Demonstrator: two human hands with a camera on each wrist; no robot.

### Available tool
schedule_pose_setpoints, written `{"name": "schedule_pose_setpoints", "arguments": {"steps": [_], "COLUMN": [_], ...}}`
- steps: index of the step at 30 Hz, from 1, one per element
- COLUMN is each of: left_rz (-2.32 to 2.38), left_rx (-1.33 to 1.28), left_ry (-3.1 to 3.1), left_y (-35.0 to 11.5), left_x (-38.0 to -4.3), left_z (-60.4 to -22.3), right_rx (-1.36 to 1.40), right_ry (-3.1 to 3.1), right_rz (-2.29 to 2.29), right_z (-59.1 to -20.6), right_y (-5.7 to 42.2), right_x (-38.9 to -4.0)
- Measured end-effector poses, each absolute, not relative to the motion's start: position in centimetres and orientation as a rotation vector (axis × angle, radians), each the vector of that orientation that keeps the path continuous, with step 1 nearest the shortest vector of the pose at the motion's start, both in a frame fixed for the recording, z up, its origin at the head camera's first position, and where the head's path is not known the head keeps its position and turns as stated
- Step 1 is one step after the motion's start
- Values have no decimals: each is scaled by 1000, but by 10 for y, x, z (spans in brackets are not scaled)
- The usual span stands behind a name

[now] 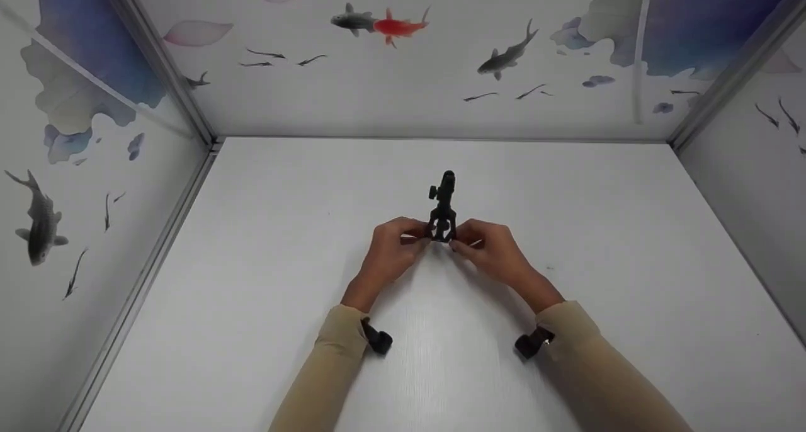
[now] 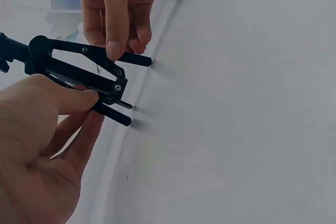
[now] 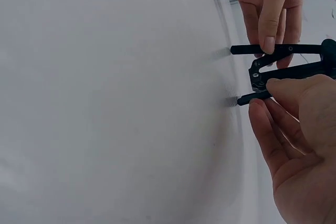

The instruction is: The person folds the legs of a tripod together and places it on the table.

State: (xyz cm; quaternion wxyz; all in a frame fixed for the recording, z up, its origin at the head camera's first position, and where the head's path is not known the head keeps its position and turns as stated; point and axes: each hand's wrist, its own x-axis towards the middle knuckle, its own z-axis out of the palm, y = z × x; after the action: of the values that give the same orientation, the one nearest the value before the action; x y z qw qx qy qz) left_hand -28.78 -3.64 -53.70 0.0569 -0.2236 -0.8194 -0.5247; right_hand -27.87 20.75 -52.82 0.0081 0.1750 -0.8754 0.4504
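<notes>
A small black tripod stands upright on the white table, with a knob on the left side of its upper part. My left hand pinches one leg near the bottom between thumb and fingers. On the opposite side, my right hand pinches another leg in the same way. The left wrist view shows three leg tips of the tripod at the tabletop, the legs only slightly spread. Hinged braces join the legs to the centre post of the tripod in the right wrist view.
The white table is bounded by a back wall panel and side panels printed with fish and flowers. Metal frame edges run along the corners. A black wrist camera sits at the left cuff, another camera at the right.
</notes>
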Motion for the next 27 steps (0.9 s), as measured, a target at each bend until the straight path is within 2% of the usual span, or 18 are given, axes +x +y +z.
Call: {"name": "schedule_pose_setpoints", "arguments": {"steps": [6, 27], "left_rz": [-1623, -1619], "left_rx": [-742, -710], "left_ry": [-2500, -2462], "left_y": [-41, -38], "left_x": [-291, -291], "left_z": [-538, -541], "right_rx": [536, 577], "right_ry": [-2740, -2683], "right_rz": [1422, 1429], "right_z": [-528, -530], "right_y": [206, 199], "right_x": [-278, -275]}}
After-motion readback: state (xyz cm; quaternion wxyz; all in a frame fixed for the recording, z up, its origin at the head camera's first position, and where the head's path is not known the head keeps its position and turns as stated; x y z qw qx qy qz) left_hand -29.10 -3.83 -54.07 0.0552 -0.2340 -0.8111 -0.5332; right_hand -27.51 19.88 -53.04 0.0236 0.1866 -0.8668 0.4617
